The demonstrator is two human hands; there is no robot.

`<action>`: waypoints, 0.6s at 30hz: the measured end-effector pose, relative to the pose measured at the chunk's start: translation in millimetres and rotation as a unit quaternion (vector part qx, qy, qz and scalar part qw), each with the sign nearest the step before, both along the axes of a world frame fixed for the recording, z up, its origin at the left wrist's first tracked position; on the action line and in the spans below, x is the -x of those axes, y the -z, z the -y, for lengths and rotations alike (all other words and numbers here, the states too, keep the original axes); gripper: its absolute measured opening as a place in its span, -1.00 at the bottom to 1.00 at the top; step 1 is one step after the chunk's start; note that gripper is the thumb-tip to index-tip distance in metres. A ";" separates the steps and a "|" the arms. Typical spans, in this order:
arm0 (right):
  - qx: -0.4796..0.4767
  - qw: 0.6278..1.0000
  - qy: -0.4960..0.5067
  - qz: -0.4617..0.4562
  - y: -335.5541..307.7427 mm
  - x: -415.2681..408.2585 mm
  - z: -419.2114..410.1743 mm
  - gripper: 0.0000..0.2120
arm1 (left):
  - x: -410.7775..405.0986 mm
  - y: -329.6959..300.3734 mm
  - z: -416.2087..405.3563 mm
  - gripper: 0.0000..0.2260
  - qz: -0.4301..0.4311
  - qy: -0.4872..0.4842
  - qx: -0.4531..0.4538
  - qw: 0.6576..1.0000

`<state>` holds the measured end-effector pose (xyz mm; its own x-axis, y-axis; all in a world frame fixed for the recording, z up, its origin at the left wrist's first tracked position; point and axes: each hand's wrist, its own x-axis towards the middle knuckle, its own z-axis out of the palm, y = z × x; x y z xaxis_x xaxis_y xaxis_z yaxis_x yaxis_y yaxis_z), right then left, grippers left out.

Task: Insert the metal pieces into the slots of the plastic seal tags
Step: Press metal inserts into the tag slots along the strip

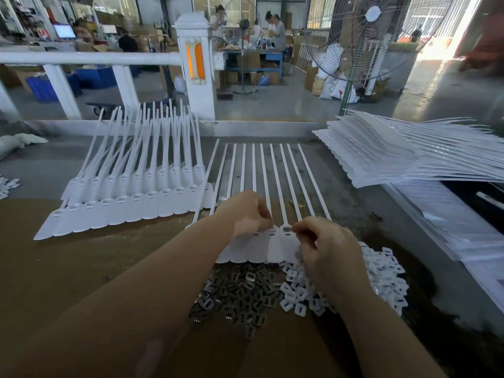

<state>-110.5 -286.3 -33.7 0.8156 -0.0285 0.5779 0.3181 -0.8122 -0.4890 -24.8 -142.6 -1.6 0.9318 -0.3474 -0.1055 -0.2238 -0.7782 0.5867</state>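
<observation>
A row of white plastic seal tags point(275, 249) lies in front of me, their long tails point(272, 173) pointing away. My left hand point(249, 212) rests on the row with curled fingers pinching at a tag's slot point(271, 230). My right hand point(327, 249) is curled at the neighbouring slot point(287, 228), fingertips pinching something small that I cannot make out. A heap of dark metal pieces point(240, 290) lies just below the tags. A heap of small white plastic caps point(381, 271) lies beside it, partly under my right hand.
Two overlapped rows of white tags point(131, 203) lie to the left, tails raised. A fanned stack of tag sheets point(395, 154) sits at the right. A white fence post point(197, 69) and a standing fan point(362, 36) stand beyond the table. Several people work at a far bench.
</observation>
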 end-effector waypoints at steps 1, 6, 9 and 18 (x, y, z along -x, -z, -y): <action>-0.001 1.000 0.000 0.000 0.1 0.1 0.0 -0.86 | -0.3 0.7 -0.7 -0.92 -0.001 0.003 0.005 1.000; -0.002 1.000 0.001 -0.009 0.6 -0.8 0.2 -0.87 | -2.2 6.3 -5.1 -0.99 -0.023 0.002 0.046 0.999; -0.008 1.000 0.000 -0.013 0.7 -1.0 0.4 -0.87 | -1.3 9.7 -8.2 -0.92 -0.051 -0.006 0.095 0.994; -0.013 0.999 -0.002 -0.031 0.8 -1.2 0.0 -0.86 | 6.2 8.3 -11.5 -0.96 -0.057 -0.037 0.171 0.983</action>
